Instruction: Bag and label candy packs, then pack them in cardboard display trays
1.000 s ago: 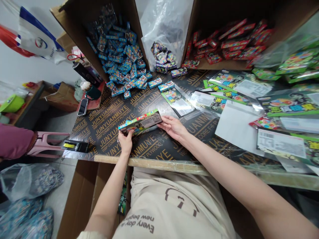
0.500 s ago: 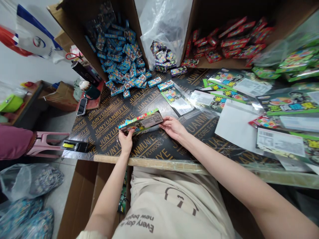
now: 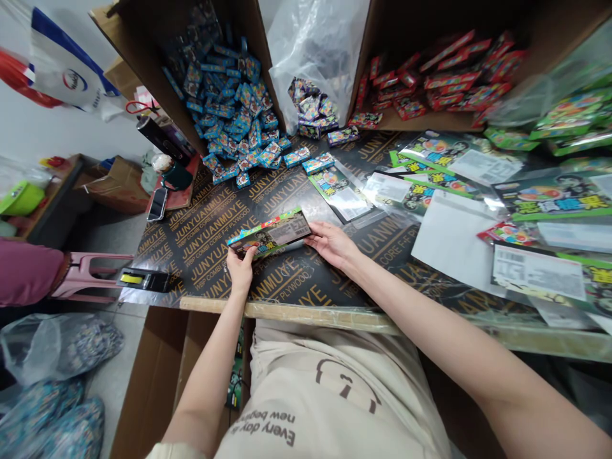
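A long flat printed candy packet point(image 3: 272, 233), with a row of coloured pieces along its far edge, is held between my two hands over the dark plywood table point(image 3: 205, 255). My left hand point(image 3: 241, 266) pinches its left end, thumb on top. At the other end, my right hand point(image 3: 329, 243) grips the right edge with its fingertips. Just beyond lie a blue candy packet point(image 3: 318, 164) and a flat printed pouch point(image 3: 342, 191) with a white label.
Boxes at the back hold blue packets point(image 3: 229, 108) and red packets point(image 3: 444, 76), with a plastic bag point(image 3: 315, 57) of purple ones between. Printed pouches point(image 3: 459, 156) and a white sheet point(image 3: 454, 242) lie rightward. A tape dispenser point(image 3: 143, 280) and a phone point(image 3: 157, 204) sit left.
The packet has tilted slightly, so more of its printed face shows. My right hand has shifted a little at its right end; my left hand stays almost in place.
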`<state>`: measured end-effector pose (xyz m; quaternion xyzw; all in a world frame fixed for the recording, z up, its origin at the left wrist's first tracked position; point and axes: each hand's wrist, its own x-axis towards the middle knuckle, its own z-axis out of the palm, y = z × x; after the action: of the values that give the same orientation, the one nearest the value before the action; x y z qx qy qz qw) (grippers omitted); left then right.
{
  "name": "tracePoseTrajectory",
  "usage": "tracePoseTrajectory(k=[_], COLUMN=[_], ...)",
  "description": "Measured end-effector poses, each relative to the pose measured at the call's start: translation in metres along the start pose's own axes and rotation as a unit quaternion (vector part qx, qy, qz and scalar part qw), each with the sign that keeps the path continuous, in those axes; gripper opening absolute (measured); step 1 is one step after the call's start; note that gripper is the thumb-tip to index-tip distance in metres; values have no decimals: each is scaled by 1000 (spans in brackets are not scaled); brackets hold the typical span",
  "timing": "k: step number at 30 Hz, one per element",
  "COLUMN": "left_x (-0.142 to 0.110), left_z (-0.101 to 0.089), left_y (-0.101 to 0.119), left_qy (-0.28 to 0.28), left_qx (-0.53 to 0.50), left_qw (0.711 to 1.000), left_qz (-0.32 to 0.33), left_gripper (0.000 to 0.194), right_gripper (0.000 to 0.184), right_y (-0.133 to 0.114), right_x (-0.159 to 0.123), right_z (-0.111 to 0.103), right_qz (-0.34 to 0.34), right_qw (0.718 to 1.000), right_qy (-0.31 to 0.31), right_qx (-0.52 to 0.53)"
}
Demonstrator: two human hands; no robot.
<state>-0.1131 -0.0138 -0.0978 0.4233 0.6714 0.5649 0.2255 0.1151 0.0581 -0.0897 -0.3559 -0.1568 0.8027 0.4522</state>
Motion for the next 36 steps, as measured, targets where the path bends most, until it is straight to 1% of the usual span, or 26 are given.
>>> tracePoseTrajectory(k=[6,10,11,13,15,16,18,20,21,22,23,25,26,27,29,30,31,33,34,35,36], left_x=[1,0,-2,-7,-14,-19,-27,-34,-37,-39,-40,-41,-41,-42,-43,-44,-45,-48,-49,-51,-54], left_z=[-1,2,2,3,4,3,2,2,3,5,7,11,12,11,7,4,1,-2,-2,-1,1], left_y=[-2,-2,1,13,34,47,72,92,99,104,108,113,116,117,120,121,120,115,112,108,104], left_qy=[-4,-8,-11,-20,-28,-38,-81,-136,-149,-150,-141,-117,-112,-113,-128,-136,-139,-125,-109,-90,-68], left_qx=[-9,18,26,30,10,-9,-51,-67,-62,-53,-45,-50,-57,-61,-44,-24,-2,40,55,66,76], left_qw=[1000,1000,999,999,999,999,995,987,983,980,978,972,968,966,963,963,964,966,966,965,963], left_qz=[-22,-14,-15,-27,-31,-24,5,54,85,117,147,198,215,226,232,229,225,222,226,235,249], left_gripper=[46,43,42,40,41,44,59,84,95,102,104,99,95,92,91,91,90,89,89,89,89], right_gripper=[14,22,23,23,21,21,24,31,34,37,38,39,38,37,39,42,44,45,45,45,44], right_y=[-1,1,2,2,1,0,0,1,3,5,6,7,6,3,-8,-14,-19,-24,-23,-20,-16], right_x=[-3,-1,0,5,10,12,12,9,6,3,-1,-9,-14,-19,-35,-45,-57,-83,-95,-106,-114], right_z=[4,2,1,-3,-5,-6,-6,-4,-2,0,2,9,13,17,28,34,40,51,56,59,60], right_qz=[-10,-28,-47,-109,-166,-178,-160,-120,-103,-88,-75,-66,-79,-109,-188,-219,-236,-229,-222,-223,-233], right_qw=[1000,999,998,987,967,960,959,968,971,972,972,964,955,946,925,918,914,905,899,892,887], right_qy=[11,8,13,37,57,59,36,-5,-26,-47,-67,-100,-104,-98,-89,-101,-127,-208,-236,-243,-230], right_qx=[4,-23,-44,-110,-184,-210,-230,-221,-215,-211,-212,-239,-265,-290,-317,-315,-305,-291,-296,-308,-326])
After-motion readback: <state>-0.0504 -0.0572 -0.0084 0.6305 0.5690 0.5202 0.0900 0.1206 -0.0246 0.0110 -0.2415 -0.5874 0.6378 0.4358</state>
